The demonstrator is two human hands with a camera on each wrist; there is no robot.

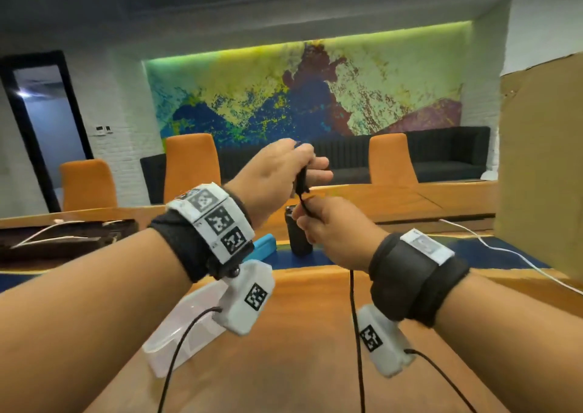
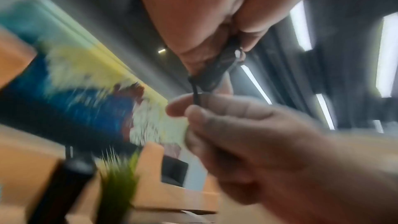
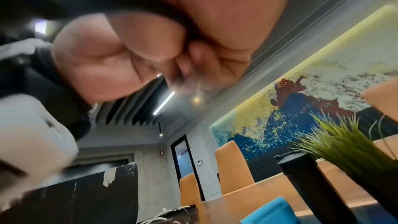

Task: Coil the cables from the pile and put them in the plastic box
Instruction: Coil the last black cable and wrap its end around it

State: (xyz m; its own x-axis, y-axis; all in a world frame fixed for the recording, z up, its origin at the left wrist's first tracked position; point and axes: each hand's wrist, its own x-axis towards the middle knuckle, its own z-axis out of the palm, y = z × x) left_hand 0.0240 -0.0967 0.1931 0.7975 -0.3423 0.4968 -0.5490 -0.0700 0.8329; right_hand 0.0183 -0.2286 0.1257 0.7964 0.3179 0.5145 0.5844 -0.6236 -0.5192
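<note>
This is an office meeting room: a long glossy wooden conference table (image 1: 315,318) is lined with high-backed orange upholstered chairs (image 1: 191,163), a dark ribbed sofa (image 1: 441,157) sits against the far wall under a large backlit abstract mural in blue, yellow and maroon (image 1: 303,90), beside white brick walls and a black-framed glass door (image 1: 44,122)

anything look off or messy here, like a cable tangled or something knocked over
Nothing stands out. The left hand holds a small black bundle of cable and the right hand pinches the strand just below it. The plastic box sits flat on the table, and the dark bottle stands upright.
</note>
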